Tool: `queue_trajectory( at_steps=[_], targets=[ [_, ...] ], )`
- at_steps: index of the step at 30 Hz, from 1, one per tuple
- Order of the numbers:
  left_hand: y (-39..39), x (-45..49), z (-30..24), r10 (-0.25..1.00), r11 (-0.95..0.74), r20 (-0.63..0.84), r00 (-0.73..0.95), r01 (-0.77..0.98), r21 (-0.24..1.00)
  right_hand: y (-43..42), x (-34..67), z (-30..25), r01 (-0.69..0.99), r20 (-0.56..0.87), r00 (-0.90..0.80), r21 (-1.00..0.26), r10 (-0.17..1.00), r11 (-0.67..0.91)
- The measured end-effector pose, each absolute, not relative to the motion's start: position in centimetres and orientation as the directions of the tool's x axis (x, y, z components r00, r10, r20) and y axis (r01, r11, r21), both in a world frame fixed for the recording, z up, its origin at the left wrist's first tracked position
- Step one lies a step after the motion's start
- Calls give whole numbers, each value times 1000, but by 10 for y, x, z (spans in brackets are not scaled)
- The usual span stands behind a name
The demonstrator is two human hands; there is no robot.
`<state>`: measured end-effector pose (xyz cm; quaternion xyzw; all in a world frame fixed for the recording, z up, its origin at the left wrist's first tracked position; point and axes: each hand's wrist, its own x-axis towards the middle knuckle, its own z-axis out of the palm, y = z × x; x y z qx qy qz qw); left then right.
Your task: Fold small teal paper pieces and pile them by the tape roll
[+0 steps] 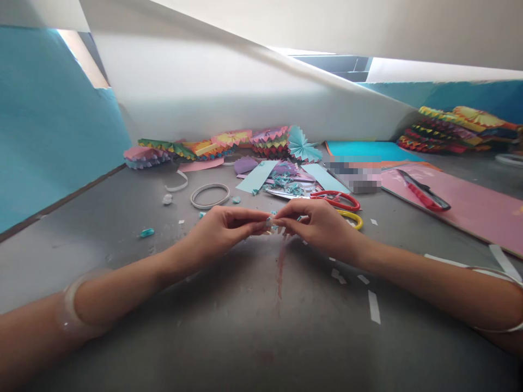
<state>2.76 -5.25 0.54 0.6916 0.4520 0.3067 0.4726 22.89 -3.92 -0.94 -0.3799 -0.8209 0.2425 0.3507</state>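
Over the middle of the grey table, my left hand point(229, 226) and my right hand point(312, 218) meet at the fingertips. Both are closed in a pinch round something small, pale and partly light blue, mostly covered by the fingers. Just beyond my right hand lie red-handled scissors point(354, 203) and a yellow handle loop point(356, 219). A roll of white tape point(210, 196) rests beyond my left hand. Crumpled light blue paper scraps point(286, 182) are heaped behind the fingertips, among light blue paper strips point(257, 177).
Folded paper fans point(269, 142) line the back, with another stack point(453, 130) at far right. A red box cutter point(427, 193) lies on a pink sheet point(482, 201). Blue paper point(371, 151) sits behind it. White scraps point(373, 306) dot the right side; a teal scrap point(146, 232) lies left.
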Motion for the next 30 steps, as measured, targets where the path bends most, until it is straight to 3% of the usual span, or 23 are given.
queue_trajectory(
  at_steps=[8, 14, 19, 22, 25, 27, 28, 30],
  targets=[
    [-49, 27, 0, 917, -149, 23, 397, 292, 945, -44, 226, -8, 460, 326, -453, -712, 830, 530],
    [-43, 25, -3, 931, -116, -2, 364, 302, 946, -44, 227, -7, 632, 330, -392, -581, 859, 512],
    [-48, 30, 2, 923, -100, -7, 384, 256, 962, -40, 227, -11, 473, 276, -516, -697, 811, 538],
    [-50, 28, 6, 922, -162, 45, 384, 278, 947, -39, 228, -12, 432, 292, -476, -744, 830, 510],
    [-46, 18, 12, 906, -376, 204, 372, 482, 791, -36, 232, -14, 470, 338, -396, -724, 854, 504],
    [-41, 8, 16, 856, -514, 354, 376, 683, 519, -34, 234, -16, 530, 414, -376, -639, 829, 558],
    [-38, 3, 19, 837, -530, 376, 397, 756, 383, -33, 235, -17, 562, 451, -389, -575, 803, 595],
    [-34, -4, 23, 847, -503, 323, 422, 832, 234, -31, 236, -19, 611, 498, -451, -433, 741, 663]
  ],
)
